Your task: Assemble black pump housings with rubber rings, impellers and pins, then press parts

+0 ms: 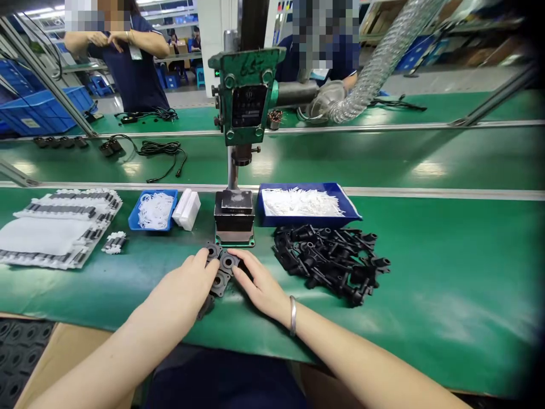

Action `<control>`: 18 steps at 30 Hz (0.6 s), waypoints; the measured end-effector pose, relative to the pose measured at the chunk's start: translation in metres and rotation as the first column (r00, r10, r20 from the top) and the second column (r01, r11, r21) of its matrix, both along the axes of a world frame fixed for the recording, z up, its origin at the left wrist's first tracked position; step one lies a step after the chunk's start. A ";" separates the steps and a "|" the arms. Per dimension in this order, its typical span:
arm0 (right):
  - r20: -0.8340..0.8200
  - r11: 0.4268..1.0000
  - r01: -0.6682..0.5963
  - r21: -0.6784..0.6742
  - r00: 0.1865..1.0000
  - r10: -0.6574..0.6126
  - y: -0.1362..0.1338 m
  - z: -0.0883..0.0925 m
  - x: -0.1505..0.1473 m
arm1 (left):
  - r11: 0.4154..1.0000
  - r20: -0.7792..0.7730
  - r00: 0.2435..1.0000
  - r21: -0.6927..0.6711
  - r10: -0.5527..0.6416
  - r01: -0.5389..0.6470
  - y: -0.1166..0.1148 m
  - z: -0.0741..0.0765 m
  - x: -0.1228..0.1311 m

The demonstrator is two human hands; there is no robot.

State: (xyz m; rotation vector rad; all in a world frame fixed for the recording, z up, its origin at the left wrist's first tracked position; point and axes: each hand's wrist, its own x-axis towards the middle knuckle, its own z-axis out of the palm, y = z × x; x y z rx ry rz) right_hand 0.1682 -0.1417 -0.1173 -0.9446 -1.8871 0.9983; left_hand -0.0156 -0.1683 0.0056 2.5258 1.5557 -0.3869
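Several black square parts with round central holes (218, 283) lie close together on the green bench, in front of the press. My left hand (183, 287) reaches over them from the left, its fingers bent down onto the parts. On the other side, my right hand (264, 288) has thumb and forefinger around the edge of one black square part (229, 261). Some of the parts are partly hidden beneath my left hand. Just beyond my fingertips stands the press base (234, 213), under the green press head (247, 102).
To the right lie a heap of black plastic parts (332, 258) and a blue tray (353, 216) of white strips. At left are a small blue tray (133, 220) of white rings, white blocks (186, 209) and stacked foam sheets (46, 236). Two people are across the bench.
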 end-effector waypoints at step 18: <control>0.071 0.991 -0.036 0.127 0.997 0.027 -0.010 0.003 0.004 | 0.964 0.462 0.862 0.055 0.207 -0.260 -0.013 -0.013 -0.066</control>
